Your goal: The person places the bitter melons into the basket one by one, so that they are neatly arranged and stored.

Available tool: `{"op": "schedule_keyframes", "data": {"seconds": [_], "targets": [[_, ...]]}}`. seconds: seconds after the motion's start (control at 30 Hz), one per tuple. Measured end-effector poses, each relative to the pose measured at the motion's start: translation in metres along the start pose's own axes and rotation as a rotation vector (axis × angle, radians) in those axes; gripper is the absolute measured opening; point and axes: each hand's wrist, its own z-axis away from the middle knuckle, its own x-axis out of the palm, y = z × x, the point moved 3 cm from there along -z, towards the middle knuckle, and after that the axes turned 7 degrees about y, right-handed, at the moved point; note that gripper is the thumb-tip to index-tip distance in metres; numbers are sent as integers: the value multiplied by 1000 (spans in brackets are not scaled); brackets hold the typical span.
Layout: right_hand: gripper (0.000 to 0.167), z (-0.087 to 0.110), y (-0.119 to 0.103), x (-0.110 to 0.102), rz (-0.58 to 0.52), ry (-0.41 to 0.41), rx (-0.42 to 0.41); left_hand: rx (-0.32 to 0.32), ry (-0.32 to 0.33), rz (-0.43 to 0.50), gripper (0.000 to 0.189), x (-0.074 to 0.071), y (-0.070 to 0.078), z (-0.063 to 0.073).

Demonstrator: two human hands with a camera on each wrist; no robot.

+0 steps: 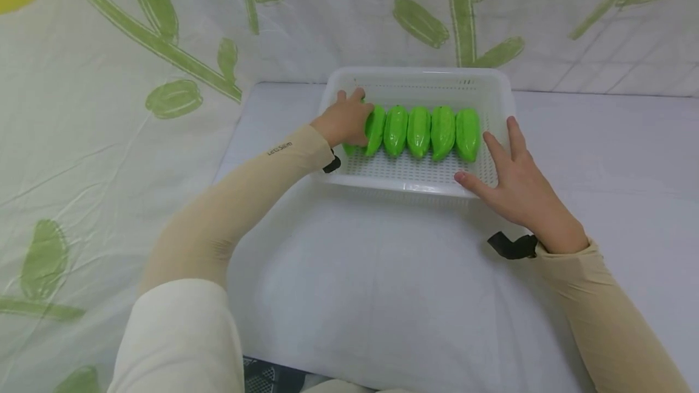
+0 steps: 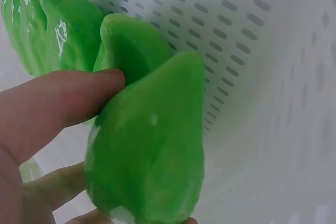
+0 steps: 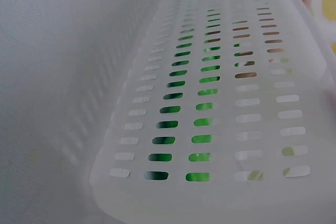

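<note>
Glossy green star fruit (image 1: 419,132) lie side by side in a row inside a white perforated plastic basket (image 1: 412,187). At the row's left end, my left hand (image 1: 344,119) grips one star fruit (image 2: 149,150), with the thumb on its near side and fingers behind and below it. Another star fruit (image 2: 136,43) lies right beyond the thumb. My right hand (image 1: 516,184) is at the basket's front right corner, its fingers spread and fairly straight along the rim. In the right wrist view, the basket's slotted wall (image 3: 220,98) shows green through its holes.
The basket stands on a white cloth-covered table (image 1: 371,272), near its back edge. Behind and to the left hangs a pale sheet (image 1: 338,23) printed with green leaves.
</note>
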Motion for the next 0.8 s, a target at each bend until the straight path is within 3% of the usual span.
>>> {"op": "schedule_keyframes", "data": {"seconds": [0.8], "targets": [[103,0,-1,0,-5,12,-13,5,-6,-56,69,-2,4,1]]}}
